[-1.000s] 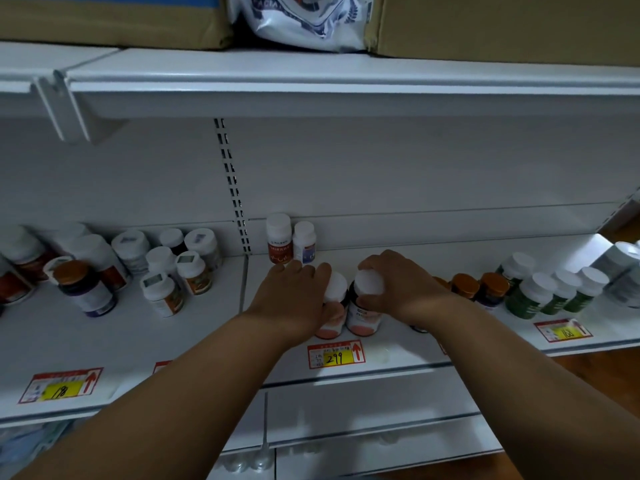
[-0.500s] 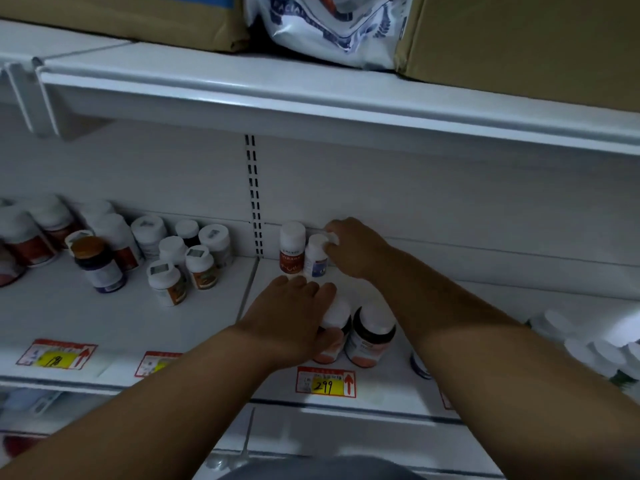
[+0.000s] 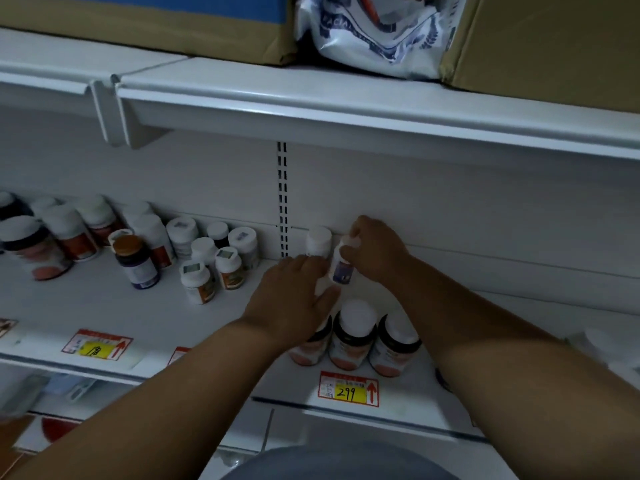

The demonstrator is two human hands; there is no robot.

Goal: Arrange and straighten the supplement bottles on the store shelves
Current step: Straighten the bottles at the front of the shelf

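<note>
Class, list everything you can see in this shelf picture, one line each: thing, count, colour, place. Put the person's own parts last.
Dark bottles: three, white caps, orange labels, shelf front above the 299 tag.
Small white bottle: one, purple label, in the right hand.
White bottle: one, by the back wall.
Mixed bottles: a loose cluster, mostly white-capped, left bay.
Price tags: red and yellow, shelf edge.
Cardboard boxes: brown, top shelf.
Bag: one, white and blue, between boxes.
Left hand: rests on a front bottle.
Right hand: grips the small white bottle.
</note>
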